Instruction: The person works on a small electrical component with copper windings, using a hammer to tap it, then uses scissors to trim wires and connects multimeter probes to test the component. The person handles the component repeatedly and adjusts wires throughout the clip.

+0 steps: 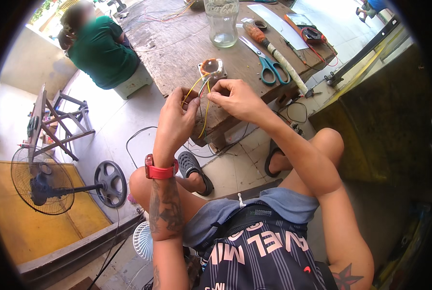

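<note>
A small motor stator, a metal frame around an orange-brown wound ring, sits at the near edge of the wooden table. Several thin lead wires, yellow, red and dark among them, run from it toward me and between my hands. My left hand pinches some of these leads, its thumb against the fingers. Just to the right, my right hand is closed on a yellow lead, thumb and forefinger together. The exact spots where the fingertips grip are partly hidden.
On the wooden table stand a clear glass, blue-handled scissors, a long tool with a white-wrapped handle and a multimeter. A person in green sits at far left. A fan lies left.
</note>
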Motion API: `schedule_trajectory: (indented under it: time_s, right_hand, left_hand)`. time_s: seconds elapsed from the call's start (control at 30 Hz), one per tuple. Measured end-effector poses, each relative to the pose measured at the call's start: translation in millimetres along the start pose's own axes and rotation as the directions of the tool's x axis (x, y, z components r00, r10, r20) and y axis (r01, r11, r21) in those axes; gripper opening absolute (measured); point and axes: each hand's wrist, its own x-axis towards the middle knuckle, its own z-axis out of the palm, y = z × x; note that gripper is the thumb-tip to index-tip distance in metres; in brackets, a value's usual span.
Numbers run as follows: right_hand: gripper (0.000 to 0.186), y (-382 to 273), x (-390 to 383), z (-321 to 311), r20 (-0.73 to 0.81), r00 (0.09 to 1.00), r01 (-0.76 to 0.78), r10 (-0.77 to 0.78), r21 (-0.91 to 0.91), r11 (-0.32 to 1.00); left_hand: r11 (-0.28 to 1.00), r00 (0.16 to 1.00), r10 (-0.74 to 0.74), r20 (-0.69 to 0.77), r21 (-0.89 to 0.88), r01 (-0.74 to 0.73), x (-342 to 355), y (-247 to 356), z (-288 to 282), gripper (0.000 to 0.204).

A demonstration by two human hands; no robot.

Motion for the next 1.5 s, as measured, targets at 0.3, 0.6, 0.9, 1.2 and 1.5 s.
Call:
schedule_trajectory:
  time_s: [0.3,0.6,0.9,1.2,1.5]
  right_hand:
    - [0.038,2,-1,1,-0.184,0.973,0.101,-0.141,-0.211,0.972]
    - [0.049,-11,11,30,-0.278,0.951,0.025,-0.138,-0.375,0.927]
    - [0.036,0,16,32,-0.317,0.935,0.027,-0.158,-0.381,0.924]
    - [0.035,7,-13,-13,-0.008,0.998,-0.052,0.054,0.204,0.978]
    - [0.034,-9,-19,-8,0.070,0.990,-0.140,0.121,0.443,0.885]
  left_hand:
    - [0.995,0.986,-0.093,0.141,-0.013,0.096,-4,10,-1,0.036]
    - [1.000,0.997,-0.009,0.070,0.008,0.008,24,7,-21,0.039]
    - [0.987,0.964,0.123,0.236,-0.126,-0.095,29,7,-24,0.030]
    - [0.934,0.975,0.219,-0.039,0.299,-0.198,14,6,-13,0.023]
    - [0.944,0.988,-0.153,-0.032,-0.299,0.136,14,13,12,0.027]
